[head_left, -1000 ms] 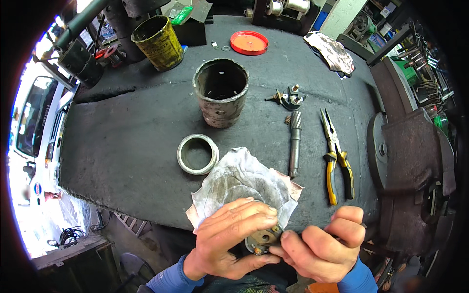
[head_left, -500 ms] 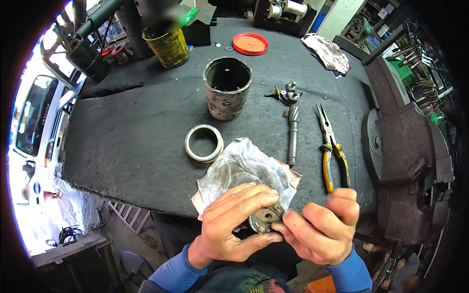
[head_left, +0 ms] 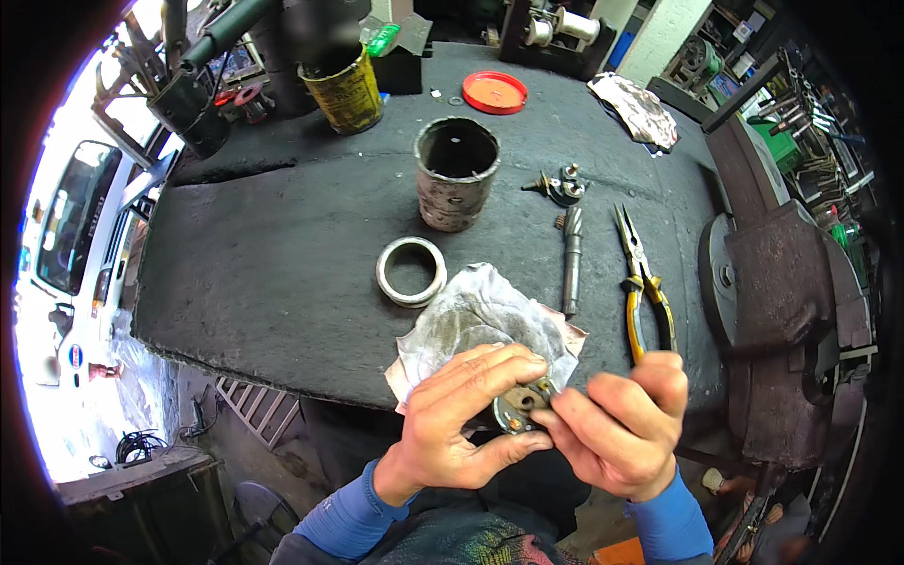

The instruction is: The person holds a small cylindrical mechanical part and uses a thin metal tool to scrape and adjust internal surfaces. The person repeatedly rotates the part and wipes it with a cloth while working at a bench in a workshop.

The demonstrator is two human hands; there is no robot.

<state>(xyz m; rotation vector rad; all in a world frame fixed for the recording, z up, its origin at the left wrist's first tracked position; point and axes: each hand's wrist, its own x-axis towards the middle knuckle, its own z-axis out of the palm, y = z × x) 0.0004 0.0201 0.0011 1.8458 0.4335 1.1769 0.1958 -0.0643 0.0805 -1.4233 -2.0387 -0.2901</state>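
My left hand (head_left: 447, 414) curls its fingers and thumb around a small round metal part (head_left: 511, 414) with a hole and a coppery spot on its face. Against the right edge of that part, the thumb and forefinger of my right hand (head_left: 617, 428) are pinched together. Whatever lies between those fingertips is too small to make out. Just beyond my hands a stained white rag (head_left: 471, 315) is spread on the workbench (head_left: 254, 273). A metal ring (head_left: 411, 272) stands beside the rag, and a steel shaft (head_left: 572, 264) and yellow-and-black long-nose pliers (head_left: 644, 282) lie to the right.
Behind the ring stands a worn metal cylinder (head_left: 457, 174). A small assembly with a metal stud (head_left: 562, 185) and a red lid (head_left: 495, 92) lie further back. At the far left is a yellow can (head_left: 344, 92); a heavy machine (head_left: 777, 311) flanks the right edge.
The view has shifted a little, so the bench things appear further right. My hands keep their hold on the round part, which sits slightly higher in the picture.
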